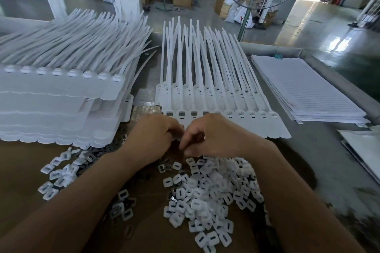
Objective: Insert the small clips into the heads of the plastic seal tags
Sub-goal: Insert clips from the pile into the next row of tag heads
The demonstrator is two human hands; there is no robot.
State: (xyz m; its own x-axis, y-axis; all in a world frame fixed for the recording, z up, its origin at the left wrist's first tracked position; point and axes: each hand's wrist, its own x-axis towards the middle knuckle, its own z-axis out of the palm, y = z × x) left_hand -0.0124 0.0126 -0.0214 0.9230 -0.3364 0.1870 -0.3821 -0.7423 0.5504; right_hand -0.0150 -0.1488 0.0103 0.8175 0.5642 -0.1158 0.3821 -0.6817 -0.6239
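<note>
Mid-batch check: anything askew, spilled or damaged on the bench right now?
Nothing looks damaged. Two strap tails bow out sideways from the left stack toward the fanned row of tags, off line with the rest. The clips lie in a loose heap, with a smaller scatter apart on the left.

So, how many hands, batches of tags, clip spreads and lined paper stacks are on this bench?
White plastic seal tag batches: 2, left stack, centre fan
Small white square clips, one scattered spread: 1
Lined white paper stack: 1
Bare hands: 2, left hand, right hand
Total: 6
</note>
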